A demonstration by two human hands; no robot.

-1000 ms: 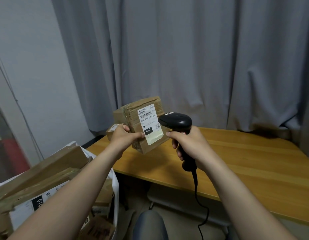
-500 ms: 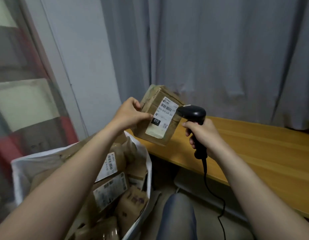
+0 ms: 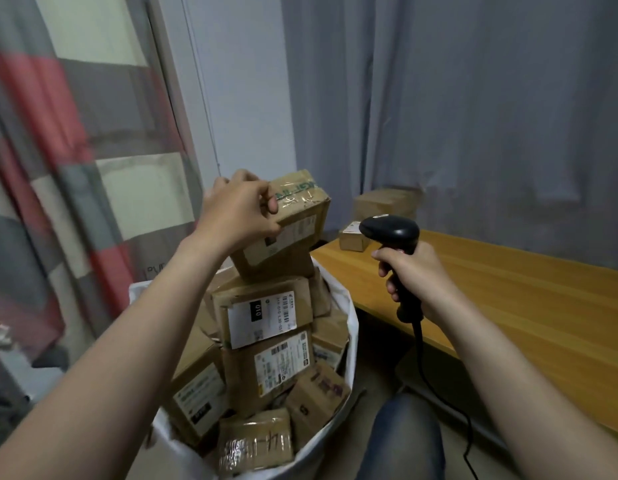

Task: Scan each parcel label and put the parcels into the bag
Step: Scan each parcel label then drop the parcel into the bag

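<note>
My left hand (image 3: 236,211) grips a brown cardboard parcel (image 3: 287,230) by its top edge, holding it just above the pile in the white bag (image 3: 351,317). The parcel's white label faces down and to the right. The bag holds several labelled cardboard parcels, the topmost (image 3: 262,311) directly under the held one. My right hand (image 3: 413,275) grips the handle of a black corded barcode scanner (image 3: 390,232), held upright to the right of the parcel, over the table's near corner.
A wooden table (image 3: 508,306) stretches to the right, with two more cardboard parcels (image 3: 387,204) (image 3: 352,239) at its far left corner. Grey curtains hang behind it. A red and grey checked cloth hangs at the left. My knee (image 3: 404,438) sits beside the bag.
My left hand has carried the parcel left, away from the scanner, and over the bag, tilting its label downward. My view has turned left and down toward the bag. My right hand still holds the scanner.
</note>
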